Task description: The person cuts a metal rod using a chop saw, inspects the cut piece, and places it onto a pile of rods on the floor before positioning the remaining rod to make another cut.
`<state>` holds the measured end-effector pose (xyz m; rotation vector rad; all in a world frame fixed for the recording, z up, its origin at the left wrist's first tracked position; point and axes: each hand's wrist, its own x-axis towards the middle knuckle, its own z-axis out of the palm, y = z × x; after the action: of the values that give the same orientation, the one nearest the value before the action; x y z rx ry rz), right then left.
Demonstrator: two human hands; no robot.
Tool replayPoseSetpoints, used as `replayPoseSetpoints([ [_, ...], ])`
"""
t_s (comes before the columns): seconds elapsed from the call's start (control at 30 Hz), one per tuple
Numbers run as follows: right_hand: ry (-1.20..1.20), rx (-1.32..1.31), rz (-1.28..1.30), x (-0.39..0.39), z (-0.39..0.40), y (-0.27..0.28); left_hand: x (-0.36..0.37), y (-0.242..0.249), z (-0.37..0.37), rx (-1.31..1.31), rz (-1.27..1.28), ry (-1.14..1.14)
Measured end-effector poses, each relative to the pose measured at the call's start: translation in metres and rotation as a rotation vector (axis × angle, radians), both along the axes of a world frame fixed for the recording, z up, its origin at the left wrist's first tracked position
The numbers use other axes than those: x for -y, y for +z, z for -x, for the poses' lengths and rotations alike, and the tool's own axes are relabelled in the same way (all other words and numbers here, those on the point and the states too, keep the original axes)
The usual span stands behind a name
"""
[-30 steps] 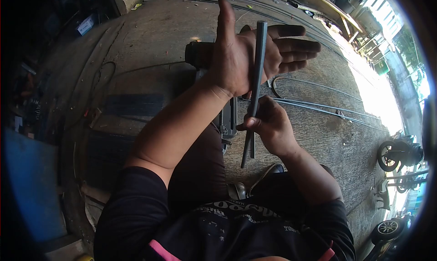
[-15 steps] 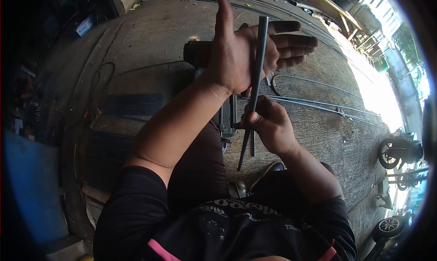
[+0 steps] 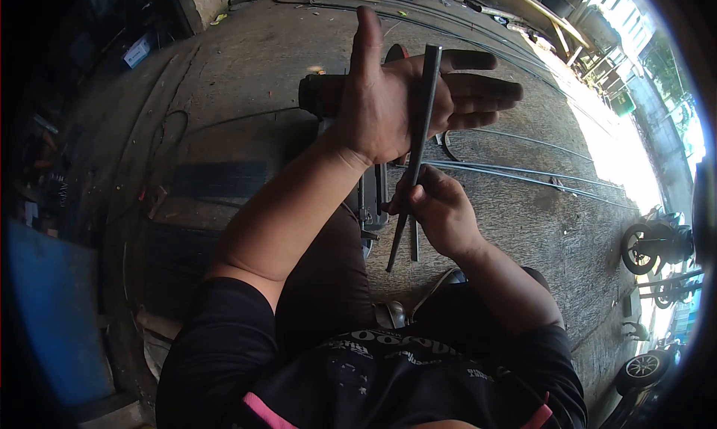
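Note:
My left hand [image 3: 388, 111] is spread open, palm toward me, thumb pointing up and fingers stretched to the right. A dark metal rod [image 3: 423, 122] slants across in front of that palm. Lower down, my right hand [image 3: 446, 216] is closed around the rod with thumb and fingers. The rod's lower end sticks out below the grip, beside the end of a second thin metal piece [image 3: 415, 242]. Behind my left hand stands a power tool with a dark motor body [image 3: 317, 94] and a metal base [image 3: 373, 201], mostly hidden by my arm.
Long thin metal bars [image 3: 538, 178] lie on the rough floor to the right. A cable [image 3: 246, 113] runs over the floor on the left. A blue panel [image 3: 56, 302] stands at the near left. Motorcycles [image 3: 657, 246] are parked along the right edge.
My left hand has dropped slightly in view. The rod's top end sits lower and its bottom end a little higher, still in my right hand.

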<state>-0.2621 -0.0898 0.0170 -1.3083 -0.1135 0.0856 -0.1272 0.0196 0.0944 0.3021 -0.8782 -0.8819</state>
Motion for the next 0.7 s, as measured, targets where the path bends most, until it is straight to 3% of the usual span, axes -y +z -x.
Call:
replayPoseSetpoints([
  [0.33,-0.021,-0.053,0.035,0.001,0.003,0.003,-0.006,0.013,0.014,-0.053,-0.183,0.172],
  [0.43,-0.038,-0.083,0.047,0.001,0.004,0.006,-0.007,0.011,0.008,0.081,-0.091,0.029],
  [0.7,-0.047,-0.041,-0.006,0.003,0.002,0.006,-0.007,0.008,0.005,0.052,-0.109,0.059],
])
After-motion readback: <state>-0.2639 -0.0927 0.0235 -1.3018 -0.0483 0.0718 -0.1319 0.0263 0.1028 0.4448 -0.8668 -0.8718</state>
